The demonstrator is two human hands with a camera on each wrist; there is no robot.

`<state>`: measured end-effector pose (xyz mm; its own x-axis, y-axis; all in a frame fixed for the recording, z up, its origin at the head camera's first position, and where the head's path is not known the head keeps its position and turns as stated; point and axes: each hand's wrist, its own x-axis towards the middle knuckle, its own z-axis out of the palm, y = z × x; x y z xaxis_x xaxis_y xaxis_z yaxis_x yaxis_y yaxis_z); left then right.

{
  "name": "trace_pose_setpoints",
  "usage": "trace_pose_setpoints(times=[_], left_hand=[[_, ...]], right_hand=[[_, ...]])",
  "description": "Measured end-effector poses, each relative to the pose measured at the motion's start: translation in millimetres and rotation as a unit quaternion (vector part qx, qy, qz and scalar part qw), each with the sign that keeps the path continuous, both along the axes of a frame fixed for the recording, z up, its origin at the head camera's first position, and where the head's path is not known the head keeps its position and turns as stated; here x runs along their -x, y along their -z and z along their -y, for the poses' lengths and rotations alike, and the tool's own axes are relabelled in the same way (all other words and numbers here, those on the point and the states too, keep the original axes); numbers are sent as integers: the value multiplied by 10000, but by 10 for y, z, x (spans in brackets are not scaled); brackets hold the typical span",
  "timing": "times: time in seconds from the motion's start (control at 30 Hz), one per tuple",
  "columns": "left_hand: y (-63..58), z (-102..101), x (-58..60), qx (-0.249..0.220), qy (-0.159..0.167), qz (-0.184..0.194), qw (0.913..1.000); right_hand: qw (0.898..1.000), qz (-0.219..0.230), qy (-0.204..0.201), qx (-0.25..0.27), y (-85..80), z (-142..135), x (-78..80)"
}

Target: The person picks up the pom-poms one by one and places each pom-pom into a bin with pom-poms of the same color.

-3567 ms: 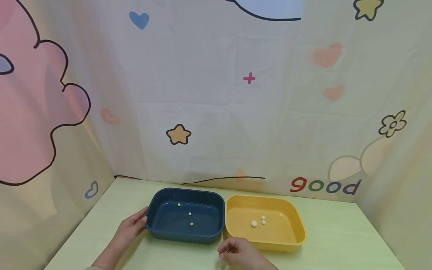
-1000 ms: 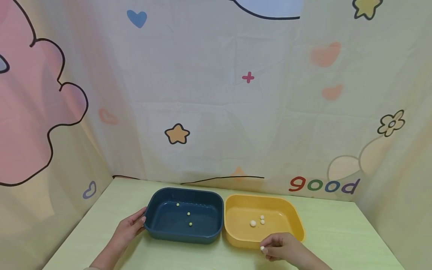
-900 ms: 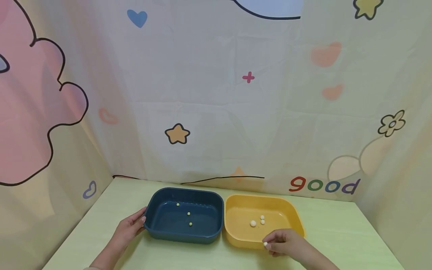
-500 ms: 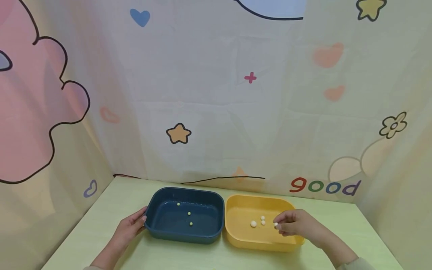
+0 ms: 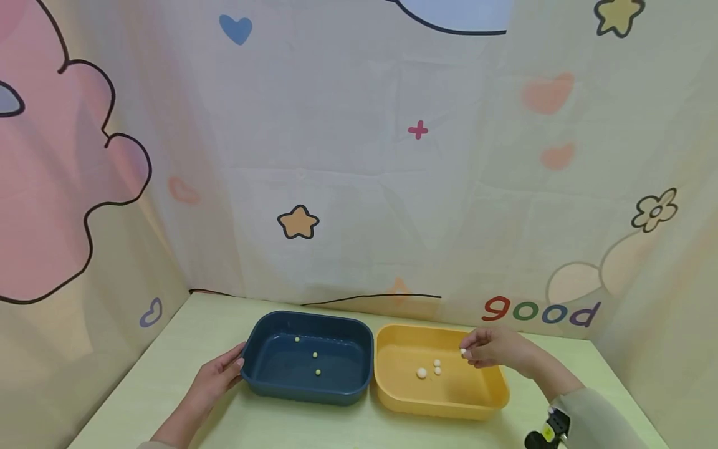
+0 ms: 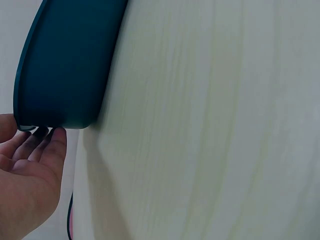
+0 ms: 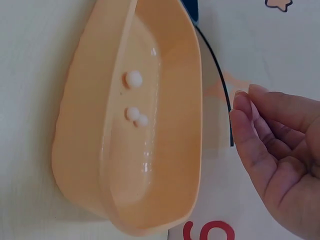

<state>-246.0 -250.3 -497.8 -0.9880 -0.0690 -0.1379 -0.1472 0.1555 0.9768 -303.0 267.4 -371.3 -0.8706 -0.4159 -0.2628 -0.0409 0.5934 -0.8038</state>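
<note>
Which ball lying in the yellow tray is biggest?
In the yellow tray, the leftmost ball in the head view: plainly larger than the two small balls close together on its right.

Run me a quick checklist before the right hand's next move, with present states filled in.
1. Small white ball pinched in the right hand: ok, visible in the head view.
2. Ball directly above the yellow tray: cannot tell; they overlap in the head view, but the right wrist view shows the hand beyond the rim.
3. Left hand touching the blue tray: ok, at its end.
4. Yellow tray steadied: not ok, neither hand holds it.
5. Colours separate: ok, three green balls in blue, three white balls in yellow.
</note>
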Motion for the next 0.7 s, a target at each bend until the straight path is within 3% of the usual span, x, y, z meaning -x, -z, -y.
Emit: trace_pose_setpoints(times=[0.33,0.53,0.7], left_hand=[[-2,2,-5,-5,-65,-1,10000],[-7,4,4,131,-117,-20,9998],[4,5,10,124,-95,-35,9999]], right_hand=[[9979,190,194,-590,89,-42,270],[9968,379,143,-689,106,-52,414],[9946,641,346,-739,108,-40,489]])
